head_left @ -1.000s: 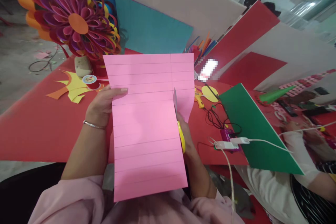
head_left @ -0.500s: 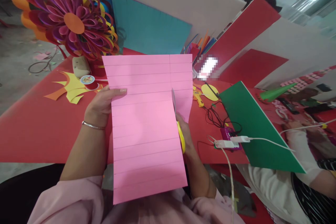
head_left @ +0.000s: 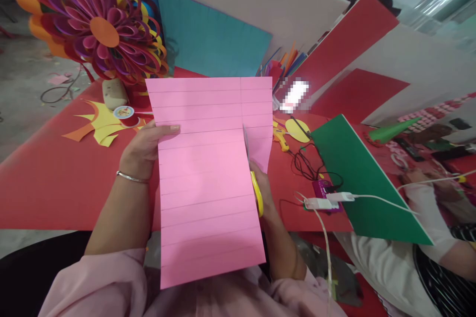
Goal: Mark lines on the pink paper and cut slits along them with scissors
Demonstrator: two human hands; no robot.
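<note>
A pink sheet of paper (head_left: 206,173) ruled with horizontal lines is held up over the red table (head_left: 48,178). My left hand (head_left: 147,146) grips its left edge, thumb on top. My right hand (head_left: 262,183) is mostly hidden behind the sheet's right side and holds yellow-handled scissors (head_left: 256,190). The blade stands in a vertical cut along a ruled line near the right edge, and the narrow strip (head_left: 260,143) beside it curls away.
A big paper flower (head_left: 98,25) stands at the back left, with yellow and orange cut-outs (head_left: 98,126) below it. A teal sheet (head_left: 211,39), red boards and a green board (head_left: 362,183) lean at the back and right. Cables and a charger (head_left: 323,203) lie near another person's arm (head_left: 427,208).
The scissors' blade has crept slightly further up the cut. The sheet and my left hand have stayed almost still.
</note>
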